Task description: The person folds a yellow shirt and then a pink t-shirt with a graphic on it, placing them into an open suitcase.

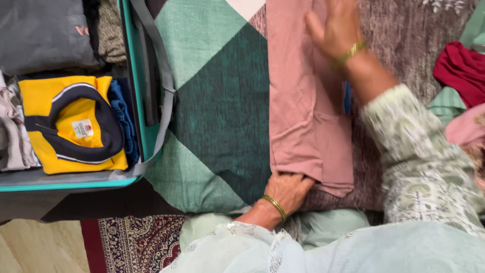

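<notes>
A dusty-pink folded garment (303, 111) lies lengthwise on a bedspread with green and brown patches (217, 101). My left hand (289, 188) grips the garment's near edge, its fingers tucked under the cloth. My right hand (333, 28) lies flat on the far part of the garment, fingers spread. Each wrist carries a gold bangle. A bit of blue cloth (347, 97) peeks out beside my right forearm.
An open teal suitcase (144, 126) at the left holds a folded yellow shirt with a navy collar (70, 124), a grey garment (43, 33) and other folded clothes. Dark red cloth (459, 71) and pink cloth lie at the right. A patterned rug (136, 242) shows below.
</notes>
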